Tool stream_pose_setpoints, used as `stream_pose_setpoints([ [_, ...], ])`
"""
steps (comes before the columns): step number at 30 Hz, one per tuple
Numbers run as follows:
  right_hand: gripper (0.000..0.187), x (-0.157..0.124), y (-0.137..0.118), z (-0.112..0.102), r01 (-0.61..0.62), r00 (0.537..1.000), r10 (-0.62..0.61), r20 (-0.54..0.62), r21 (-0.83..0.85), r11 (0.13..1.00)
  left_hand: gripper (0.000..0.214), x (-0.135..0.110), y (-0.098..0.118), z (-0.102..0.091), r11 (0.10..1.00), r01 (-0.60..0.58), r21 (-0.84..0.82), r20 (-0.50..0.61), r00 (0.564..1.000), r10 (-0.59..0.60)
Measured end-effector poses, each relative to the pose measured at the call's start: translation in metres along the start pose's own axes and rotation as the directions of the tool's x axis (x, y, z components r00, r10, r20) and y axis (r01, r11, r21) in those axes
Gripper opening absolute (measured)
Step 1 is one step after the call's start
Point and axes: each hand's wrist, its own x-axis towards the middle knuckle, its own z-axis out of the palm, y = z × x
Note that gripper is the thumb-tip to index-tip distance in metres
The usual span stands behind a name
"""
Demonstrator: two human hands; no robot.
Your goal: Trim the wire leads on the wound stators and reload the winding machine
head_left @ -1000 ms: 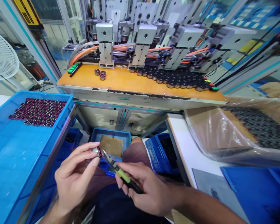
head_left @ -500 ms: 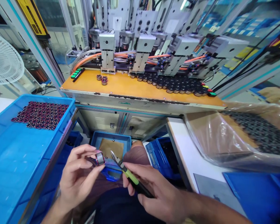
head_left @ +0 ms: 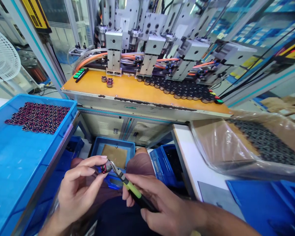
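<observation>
My left hand (head_left: 78, 190) pinches a small round wound coil (head_left: 105, 167) between thumb and fingertips, low in the middle of the view. My right hand (head_left: 159, 203) grips green-handled cutters (head_left: 127, 185), and their metal tip touches the coil. Both hands hover above my lap and a small blue bin (head_left: 113, 154) on the floor. A blue tray (head_left: 19, 157) at the left holds several dark red coils (head_left: 38, 117).
An orange-topped machine table (head_left: 137, 90) stands ahead with two loose coils (head_left: 107, 80) and a row of black parts (head_left: 184, 89). A plastic-lined box of dark parts (head_left: 250, 144) sits at the right. Blue bins (head_left: 168, 162) stand below. A white fan (head_left: 2, 57) is far left.
The left hand turned the coil between its fingers. The cutters drew back a little, then their tip closed in on the coil again.
</observation>
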Motion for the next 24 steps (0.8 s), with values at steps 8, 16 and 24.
stream_pose_setpoints([
  [8, 0.057, 0.000, 0.004, -0.001, -0.082, 0.995, 0.083, 0.051, -0.008, 0.997, 0.067, -0.002, 0.002, 0.003, 0.999, 0.031, -0.015, -0.043, 0.999, -0.032],
  [16, 0.052, 0.001, 0.005, -0.002, -0.140, 0.988, 0.142, 0.053, -0.037, 0.990, 0.064, -0.002, 0.002, 0.003, 0.997, 0.073, -0.011, -0.061, 0.995, -0.074],
  [24, 0.050, 0.004, 0.010, -0.006, -0.192, 0.980, 0.179, -0.090, -0.164, 0.968, 0.041, -0.012, -0.005, -0.004, 0.945, 0.319, -0.074, -0.151, 0.933, -0.327],
])
